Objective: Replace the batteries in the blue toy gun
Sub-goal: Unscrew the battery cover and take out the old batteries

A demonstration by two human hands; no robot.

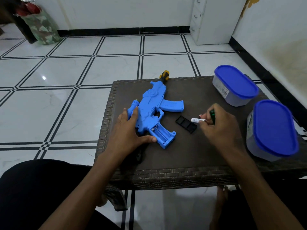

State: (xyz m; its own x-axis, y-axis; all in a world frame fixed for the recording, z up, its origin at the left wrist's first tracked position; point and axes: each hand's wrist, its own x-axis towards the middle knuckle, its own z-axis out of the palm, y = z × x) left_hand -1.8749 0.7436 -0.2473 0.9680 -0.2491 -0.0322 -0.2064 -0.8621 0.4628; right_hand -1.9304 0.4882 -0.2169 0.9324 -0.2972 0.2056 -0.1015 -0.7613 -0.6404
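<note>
left hand [131, 128] lay flat, steadying the blue toy gun [155, 112] on the bench [191, 156], its open battery bay [162, 132] left of the right hand [221, 125], which pinched a white battery [197, 120] and perhaps a green one.

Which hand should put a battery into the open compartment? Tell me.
Right. The right hand already pinches a white battery near the open compartment; the left hand is steadying the blue toy gun.

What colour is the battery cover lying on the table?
Black; the battery cover shows clearly in the head view, beside the toy gun.
</note>
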